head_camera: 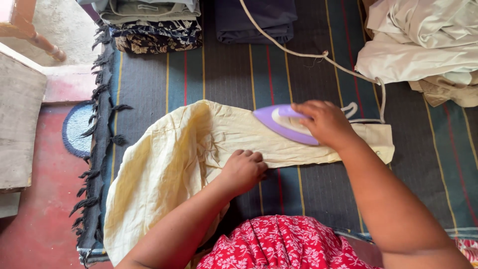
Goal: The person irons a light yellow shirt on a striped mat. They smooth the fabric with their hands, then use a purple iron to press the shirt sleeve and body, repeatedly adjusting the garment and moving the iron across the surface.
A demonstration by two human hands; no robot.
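Where a striped rug [318, 179] covers the red floor [40, 219], folded clothes [154, 22] lie.

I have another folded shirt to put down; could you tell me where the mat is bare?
Bare mat lies between the folded pile and the yellow shirt, and below the sleeve, right of the left hand. Crowded: cord, iron under the right hand, beige heap.

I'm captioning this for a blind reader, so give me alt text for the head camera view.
The right hand grips a purple iron on a pale yellow shirt sleeve, and the left hand presses the sleeve flat on a striped dark cloth. Folded clothes lie beyond.
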